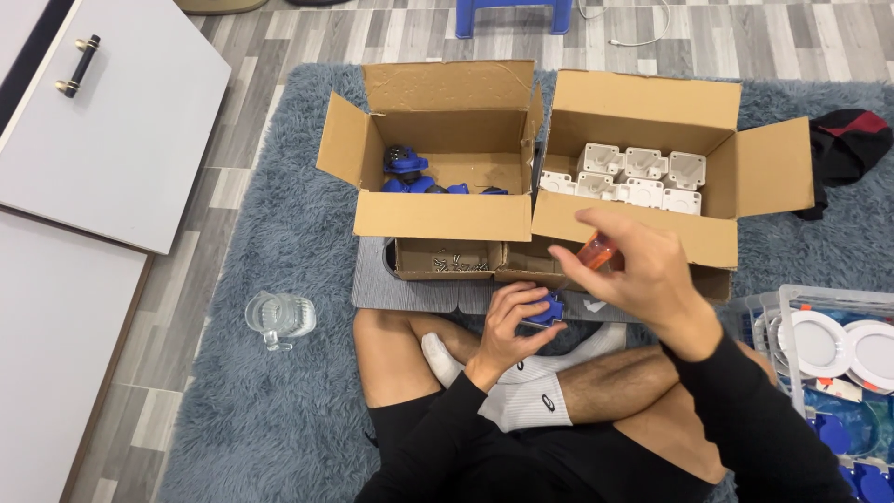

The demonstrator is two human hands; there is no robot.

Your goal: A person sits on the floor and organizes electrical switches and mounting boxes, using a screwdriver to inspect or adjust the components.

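The blue part (545,310) sits just below the middle of the frame, above my crossed legs. It is a small, glossy blue plastic piece; most of it is hidden by my fingers, so I cannot tell its full shape. My left hand (507,321) curls around it from the left, fingers clamped on its top and side, wrist bent down toward my lap. My right hand (643,270) is raised above it, right of centre, closed on an orange handle (598,252) that points down and left toward the blue part; only the handle shows between my fingers, its tip is out of sight. The index finger stretches out along the top, blurred.

Behind my hands, in the upper middle, two open cardboard boxes stand side by side on the grey rug (279,242): the left box (438,214) holds more blue pieces, the right box (643,233) holds white parts (633,177). A clear jug (277,317) stands on the rug at left centre.
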